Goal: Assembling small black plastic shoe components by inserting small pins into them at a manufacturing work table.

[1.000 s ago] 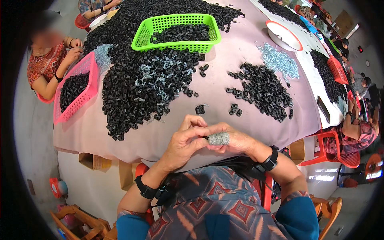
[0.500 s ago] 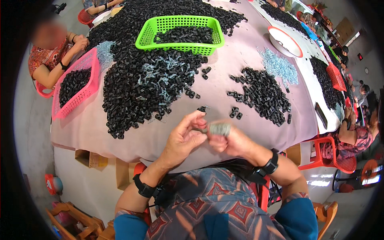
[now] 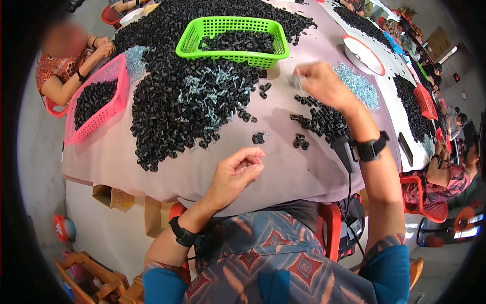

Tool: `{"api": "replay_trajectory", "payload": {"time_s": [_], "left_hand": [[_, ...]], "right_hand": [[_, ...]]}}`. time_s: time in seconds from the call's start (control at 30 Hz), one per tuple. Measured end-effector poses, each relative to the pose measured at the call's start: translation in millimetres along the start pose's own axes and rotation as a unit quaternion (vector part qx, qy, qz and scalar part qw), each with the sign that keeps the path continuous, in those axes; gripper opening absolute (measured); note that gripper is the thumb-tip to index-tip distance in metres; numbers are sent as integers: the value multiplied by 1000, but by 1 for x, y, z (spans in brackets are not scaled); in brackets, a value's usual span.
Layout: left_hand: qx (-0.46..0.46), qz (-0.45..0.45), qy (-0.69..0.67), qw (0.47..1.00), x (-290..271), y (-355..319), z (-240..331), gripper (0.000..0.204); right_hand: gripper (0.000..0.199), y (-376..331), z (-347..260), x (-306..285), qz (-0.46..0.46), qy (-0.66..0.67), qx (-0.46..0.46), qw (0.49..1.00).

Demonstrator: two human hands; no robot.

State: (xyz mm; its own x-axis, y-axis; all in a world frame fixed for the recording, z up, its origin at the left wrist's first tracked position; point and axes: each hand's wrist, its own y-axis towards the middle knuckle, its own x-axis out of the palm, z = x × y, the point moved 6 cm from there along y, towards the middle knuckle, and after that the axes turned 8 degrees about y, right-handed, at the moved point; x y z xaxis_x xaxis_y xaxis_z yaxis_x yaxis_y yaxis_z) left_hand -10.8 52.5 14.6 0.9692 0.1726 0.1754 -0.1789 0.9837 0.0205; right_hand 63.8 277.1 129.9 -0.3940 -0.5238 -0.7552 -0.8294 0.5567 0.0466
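My left hand (image 3: 237,175) hovers above the near part of the cloth with its fingers curled and thumb against them; anything between the fingertips is too small to make out. Farther right, my right hand (image 3: 324,86) is closed round a short grey-green cylinder (image 3: 297,81), blurred by motion. It hangs over the far edge of a small pile of black plastic parts (image 3: 326,124), close to a heap of silvery screws (image 3: 358,87). Beyond my left fingertips lie a few loose black parts (image 3: 259,138). At left spreads a large pile of black parts (image 3: 162,119) with silvery screws (image 3: 212,93) on top.
A green basket (image 3: 233,59) of black parts stands at the back. On the left is a pink basket (image 3: 98,119), near a seated person (image 3: 63,76). A red-rimmed white bowl (image 3: 364,54) and a dark phone (image 3: 405,148) lie to the right. Other people sit along the right side.
My right hand has moved from beside my left hand, away and to the right, with the grey-green cylinder still in it. My left hand has stayed nearly in place, its fingers more curled.
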Motion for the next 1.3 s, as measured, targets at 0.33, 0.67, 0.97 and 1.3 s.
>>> {"api": "replay_trajectory", "payload": {"time_s": [0.33, 0.67, 0.97, 1.3], "left_hand": [[-13, -9, 9, 1000, 3, 2, -10, 21], [-13, -1, -3, 1000, 2, 3, -15, 20], [1, 37, -44, 998, 4, 2, -8, 29], [44, 87, -21, 995, -4, 2, -5, 28]], "right_hand": [[36, -100, 10, 56, -86, -106, -139, 981], [30, -90, 5, 74, -54, -55, -139, 987], [14, -100, -14, 119, -13, 450, -56, 891], [21, -104, -28, 120, 96, 342, -90, 931]]}}
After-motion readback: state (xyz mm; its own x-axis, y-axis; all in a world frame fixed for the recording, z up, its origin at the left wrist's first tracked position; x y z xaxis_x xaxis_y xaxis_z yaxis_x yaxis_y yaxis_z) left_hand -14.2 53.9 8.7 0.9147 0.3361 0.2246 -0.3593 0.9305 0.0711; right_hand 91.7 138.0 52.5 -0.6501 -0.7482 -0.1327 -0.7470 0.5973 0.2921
